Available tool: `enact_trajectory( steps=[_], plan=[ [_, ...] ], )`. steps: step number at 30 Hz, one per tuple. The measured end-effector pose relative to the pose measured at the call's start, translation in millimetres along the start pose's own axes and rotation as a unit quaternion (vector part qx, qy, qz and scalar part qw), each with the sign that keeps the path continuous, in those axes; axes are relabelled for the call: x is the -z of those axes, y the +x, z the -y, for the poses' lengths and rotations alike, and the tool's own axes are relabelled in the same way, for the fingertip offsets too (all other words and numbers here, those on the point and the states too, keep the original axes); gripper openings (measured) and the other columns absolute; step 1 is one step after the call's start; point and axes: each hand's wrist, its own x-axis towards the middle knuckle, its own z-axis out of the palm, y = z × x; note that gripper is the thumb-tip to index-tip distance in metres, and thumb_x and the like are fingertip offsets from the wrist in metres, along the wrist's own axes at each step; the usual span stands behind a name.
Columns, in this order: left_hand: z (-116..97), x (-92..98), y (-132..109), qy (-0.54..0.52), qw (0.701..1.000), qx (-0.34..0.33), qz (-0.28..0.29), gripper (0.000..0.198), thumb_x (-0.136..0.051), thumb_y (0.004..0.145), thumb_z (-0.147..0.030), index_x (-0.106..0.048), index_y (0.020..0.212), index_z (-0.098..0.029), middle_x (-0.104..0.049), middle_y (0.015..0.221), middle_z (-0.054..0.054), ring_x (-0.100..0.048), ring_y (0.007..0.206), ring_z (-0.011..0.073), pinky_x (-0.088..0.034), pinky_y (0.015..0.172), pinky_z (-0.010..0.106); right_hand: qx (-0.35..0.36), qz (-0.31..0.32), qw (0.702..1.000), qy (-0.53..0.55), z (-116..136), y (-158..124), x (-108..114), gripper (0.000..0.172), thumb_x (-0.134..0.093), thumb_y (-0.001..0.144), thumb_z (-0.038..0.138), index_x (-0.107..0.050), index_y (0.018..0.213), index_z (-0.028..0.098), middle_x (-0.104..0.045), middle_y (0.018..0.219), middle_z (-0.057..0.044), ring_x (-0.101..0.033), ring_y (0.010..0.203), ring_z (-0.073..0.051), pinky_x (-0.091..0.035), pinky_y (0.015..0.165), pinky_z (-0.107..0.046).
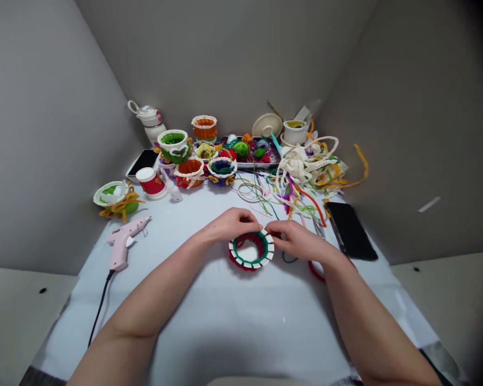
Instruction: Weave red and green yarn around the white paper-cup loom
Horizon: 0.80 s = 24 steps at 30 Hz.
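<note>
Left grip (245, 221) pinching far rim of slit cup (266, 247), woven green and red, right grip (279, 235) at same rim just to right, can't tell if pinched together or what on; cup sits on near side of both, opening up, round so no real long axis, neither clearly nearer; green yarn (290, 261) beside right, glue gun (122, 242) well off left on table (233, 316)

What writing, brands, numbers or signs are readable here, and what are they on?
None can be read.
Red-and-white paper cup: gold markings, too small and blurred to make out.
White bottle: reddish marks, too blurred to make out.
Red-and-green woven cup: no lettering visible.
</note>
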Motion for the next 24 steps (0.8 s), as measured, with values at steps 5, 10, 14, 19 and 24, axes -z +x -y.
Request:
enact_trajectory(
  steps=[5,10,14,19,24],
  plan=[
    [0,-4.8,3,0.035,0.997,0.043,-0.061,0.020,-0.053,0.070,-0.032,-0.060,0.067,-0.013,-0.053,0.062,-0.002,-0.047,0.060,0.0104,-0.035,0.054,0.022,0.000,-0.009,1.000,0.005,-1,0,-1,0.016,-0.045,0.082,0.014,-0.061,0.080,0.017,-0.057,0.068,0.002,-0.046,0.063,-0.012,-0.034,0.057,-0.022],
    [2,-2.7,4,0.019,0.999,0.007,-0.035,0.025,-0.054,0.073,-0.035,-0.066,0.076,-0.014,-0.062,0.074,0.001,-0.053,0.068,0.0121,-0.041,0.061,0.022,0.000,-0.014,1.000,0.011,-1,0,-1,0.018,-0.046,0.083,0.014,-0.063,0.083,0.017,-0.060,0.071,0.001,-0.049,0.064,-0.012,-0.035,0.059,-0.022],
    [-2,-0.8,-1,0.017,0.999,-0.019,0.022,0.033,-0.064,0.071,-0.042,-0.070,0.084,-0.013,-0.068,0.080,0.005,-0.057,0.072,0.0138,-0.045,0.065,0.023,-0.003,-0.018,1.000,0.008,-1,1,-2,0.018,-0.047,0.085,0.019,-0.064,0.082,0.017,-0.061,0.070,0.000,-0.049,0.062,-0.012,-0.036,0.057,-0.022],
    [3,0.2,1,0.016,1.000,-0.014,-0.012,0.030,-0.065,0.072,-0.041,-0.069,0.078,-0.012,-0.066,0.074,0.004,-0.056,0.067,0.0124,-0.045,0.063,0.023,-0.024,-0.017,0.999,0.016,0,-4,8,0.020,-0.050,0.088,0.028,-0.067,0.086,0.016,-0.065,0.073,-0.002,-0.054,0.065,-0.014,-0.040,0.060,-0.023],
    [13,0.6,7,-0.007,0.999,-0.001,-0.042,0.029,-0.065,0.072,-0.041,-0.065,0.075,-0.013,-0.064,0.069,0.003,-0.055,0.061,0.0110,-0.044,0.058,0.022,-0.015,-0.054,0.998,-0.003,4,-12,20,0.020,-0.053,0.090,0.030,-0.069,0.089,0.018,-0.067,0.078,-0.004,-0.057,0.070,-0.015,-0.043,0.066,-0.025]
  ],
)
